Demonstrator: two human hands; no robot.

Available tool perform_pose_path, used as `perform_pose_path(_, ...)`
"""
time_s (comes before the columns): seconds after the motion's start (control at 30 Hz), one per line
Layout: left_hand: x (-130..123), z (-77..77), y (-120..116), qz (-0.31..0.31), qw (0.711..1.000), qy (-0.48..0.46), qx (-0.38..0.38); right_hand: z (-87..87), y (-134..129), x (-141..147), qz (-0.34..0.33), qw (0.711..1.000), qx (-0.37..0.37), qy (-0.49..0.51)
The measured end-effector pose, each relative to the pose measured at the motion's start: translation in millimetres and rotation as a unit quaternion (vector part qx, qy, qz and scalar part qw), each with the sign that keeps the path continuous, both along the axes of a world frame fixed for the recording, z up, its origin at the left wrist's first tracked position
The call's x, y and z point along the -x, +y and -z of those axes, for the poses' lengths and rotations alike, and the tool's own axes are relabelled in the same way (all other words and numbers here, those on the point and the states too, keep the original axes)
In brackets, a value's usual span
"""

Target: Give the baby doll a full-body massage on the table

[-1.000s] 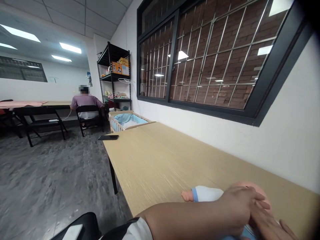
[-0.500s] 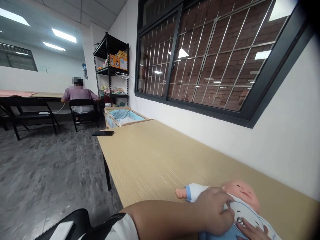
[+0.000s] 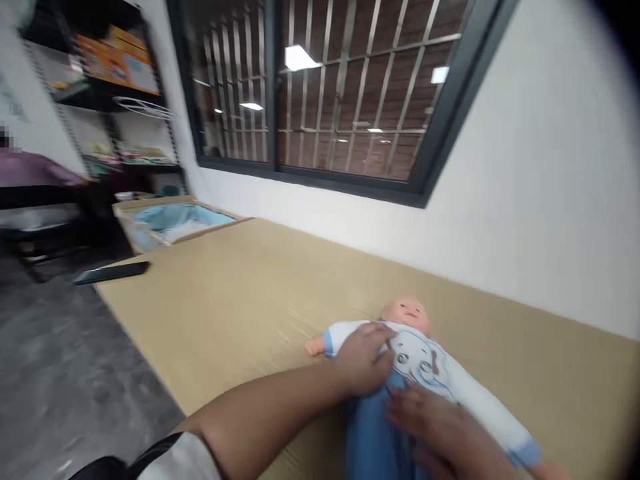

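A baby doll (image 3: 407, 313) lies face up on the table, dressed in a white shirt with blue cuffs and a cartoon animal face (image 3: 415, 357) on the chest. Blue trousers (image 3: 373, 433) cover its legs. My left hand (image 3: 365, 357) rests on the side of the doll's chest by its outstretched arm, the thumb apart from the fingers. Across the lower edge of the shirt and the waist lies my right hand (image 3: 435, 420), its fingers stretched out and smeared by motion. The doll's feet are out of view.
A dark phone (image 3: 113, 272) lies at the table's (image 3: 225, 293) far left corner. Beyond it stands a wooden crib (image 3: 187, 233) with blue lining. Shelves (image 3: 95, 93) hold boxes, near a seated person in a purple top (image 3: 30, 170). A barred window (image 3: 325, 100) is in the wall.
The view has turned right and down, so the doll shows more fully. My right hand has moved from the shirt's chest print down toward the waist. My left hand stays at the doll's side.
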State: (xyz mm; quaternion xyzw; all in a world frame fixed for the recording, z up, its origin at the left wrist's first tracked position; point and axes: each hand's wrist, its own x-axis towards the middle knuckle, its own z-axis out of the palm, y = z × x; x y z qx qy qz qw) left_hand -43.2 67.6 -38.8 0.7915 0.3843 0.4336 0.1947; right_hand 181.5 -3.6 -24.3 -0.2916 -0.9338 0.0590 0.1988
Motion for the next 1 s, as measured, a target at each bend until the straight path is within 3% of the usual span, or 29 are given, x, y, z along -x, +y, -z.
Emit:
perform_pose_path(0.1,0.3,-3.1,2.4,0.027,0.998,0.052,0.011,-24.2,-3.5,8.3,0.028,1.000,-0.008,0.007)
perform_pose_path(0.2,-1.6,-8.7,2.5,0.031,0.996,0.085,0.005,-31.6,13.3,2.5,0.071,0.997,0.023,0.004)
perform_pose_path(0.43,-4.5,-11.0,1.6,0.029,0.994,0.103,-0.014,-8.0,41.7,-30.6,0.238,0.966,0.093,0.042)
perform_pose_path(0.6,2.7,-18.8,-1.6,0.029,0.994,0.107,-0.016,-0.5,44.7,-35.7,0.270,0.951,0.110,0.101)
perform_pose_path(0.67,7.3,-31.2,-11.7,0.076,0.989,0.119,-0.040,-2.5,43.1,-33.7,0.265,0.952,0.109,0.110)
perform_pose_path(0.73,10.1,-46.4,-27.1,0.178,0.973,0.137,-0.058,-5.8,40.4,-31.7,0.259,0.953,0.110,0.109)
perform_pose_path(0.83,8.6,-64.2,-50.8,0.299,0.937,0.179,-0.021,-10.4,35.9,-30.0,0.250,0.956,0.114,0.101)
perform_pose_path(0.93,4.1,-67.8,-61.6,0.321,0.924,0.209,-0.008,-12.5,32.6,-28.2,0.242,0.958,0.114,0.101)
perform_pose_path(1.0,1.8,-64.2,-59.5,0.293,0.930,0.223,-0.001,-12.7,31.2,-25.9,0.241,0.960,0.105,0.100)
